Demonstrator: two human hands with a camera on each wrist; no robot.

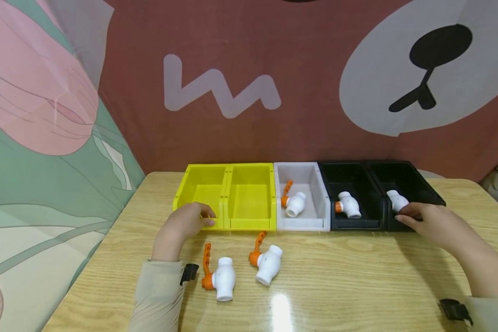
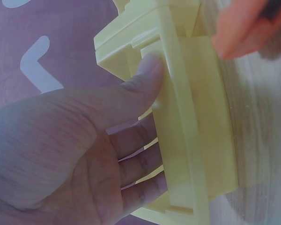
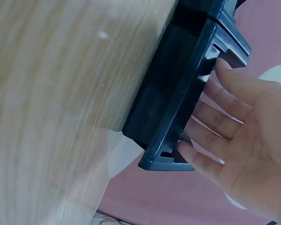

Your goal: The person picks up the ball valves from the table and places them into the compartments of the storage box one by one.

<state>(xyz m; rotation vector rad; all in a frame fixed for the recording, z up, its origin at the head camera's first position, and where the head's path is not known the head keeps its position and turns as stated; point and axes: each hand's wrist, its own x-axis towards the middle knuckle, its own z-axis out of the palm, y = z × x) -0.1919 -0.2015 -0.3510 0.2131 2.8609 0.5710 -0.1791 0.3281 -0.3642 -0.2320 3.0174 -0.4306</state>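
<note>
My left hand point(image 1: 186, 220) is at the front of the leftmost yellow bin point(image 1: 178, 196). In the left wrist view its thumb point(image 2: 150, 70) lies against the bin's front wall while the other fingertips pass behind it, so the wall is pinched. At the rightmost black bin point(image 1: 423, 189), my right hand point(image 1: 429, 221) grips the front edge similarly, with several fingertips hidden behind the rim point(image 3: 178, 103). Just beside those fingers, a white valve point(image 1: 396, 200) lies inside, partly covered by the hand.
A white bin point(image 1: 323, 216) holds an orange-handled valve point(image 1: 295, 204). The neighbouring black bin point(image 1: 340, 173) holds another valve point(image 1: 349, 205). Beside the first bin stands a second yellow bin point(image 1: 251, 184). Two orange-handled valves point(image 1: 225, 279) point(image 1: 269, 265) lie on the wooden table point(image 1: 340, 286).
</note>
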